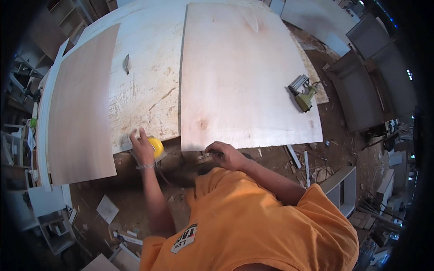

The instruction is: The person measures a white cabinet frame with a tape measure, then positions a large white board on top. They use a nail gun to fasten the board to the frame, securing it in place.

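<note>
My left hand is at the near edge of the worktable, its fingers partly bent around the side of a round yellow tape measure. The palm is hidden from view. My right hand is closed, knuckles up, at the near edge of a large pale plywood panel. What its curled fingers hold, if anything, is hidden. A green nail gun lies on the panel's right side, well beyond my right hand.
A brown plywood sheet lies at the left, overhanging the scratched worktable. A small curved dark piece rests between the sheets. Cabinet frames stand at the right. Wood offcuts litter the floor.
</note>
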Available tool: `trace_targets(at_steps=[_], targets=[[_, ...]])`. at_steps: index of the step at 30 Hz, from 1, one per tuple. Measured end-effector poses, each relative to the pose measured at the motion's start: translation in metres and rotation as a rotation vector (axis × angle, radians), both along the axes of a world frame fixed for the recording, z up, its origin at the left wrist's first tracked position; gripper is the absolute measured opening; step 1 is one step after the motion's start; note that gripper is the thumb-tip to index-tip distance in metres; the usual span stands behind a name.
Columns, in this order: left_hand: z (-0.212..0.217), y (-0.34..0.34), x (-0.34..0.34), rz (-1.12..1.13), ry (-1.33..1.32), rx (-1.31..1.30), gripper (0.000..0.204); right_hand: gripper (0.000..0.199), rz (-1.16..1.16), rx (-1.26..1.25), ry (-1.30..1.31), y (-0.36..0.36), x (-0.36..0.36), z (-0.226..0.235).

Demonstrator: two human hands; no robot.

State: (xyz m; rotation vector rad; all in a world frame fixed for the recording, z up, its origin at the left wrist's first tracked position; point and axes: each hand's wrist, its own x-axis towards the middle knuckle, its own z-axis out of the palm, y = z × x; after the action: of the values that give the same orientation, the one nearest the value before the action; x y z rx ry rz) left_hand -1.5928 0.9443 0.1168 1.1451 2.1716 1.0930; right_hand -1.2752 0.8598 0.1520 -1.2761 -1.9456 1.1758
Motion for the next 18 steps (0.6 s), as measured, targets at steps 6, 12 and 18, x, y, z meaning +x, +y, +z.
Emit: trace_targets(at_steps=[6, 12, 18], targets=[[-0.052, 0.139, -0.122, 0.015, 0.493, -0.085, 0.054, 0.027, -0.039, -0.275, -0.14, 0.007, -0.039, 0.052], [0.038, 0.064, 0.016, -0.731, 0.277, 0.312, 0.049, 0.025, -0.196, -0.063, -0.167, -0.001, 0.01, 0.076], [0.192, -0.031, 0.136, -1.317, -0.003, -0.238, 0.026, 0.022, 0.017, -0.088, -0.072, 0.018, 0.054, 0.135]])
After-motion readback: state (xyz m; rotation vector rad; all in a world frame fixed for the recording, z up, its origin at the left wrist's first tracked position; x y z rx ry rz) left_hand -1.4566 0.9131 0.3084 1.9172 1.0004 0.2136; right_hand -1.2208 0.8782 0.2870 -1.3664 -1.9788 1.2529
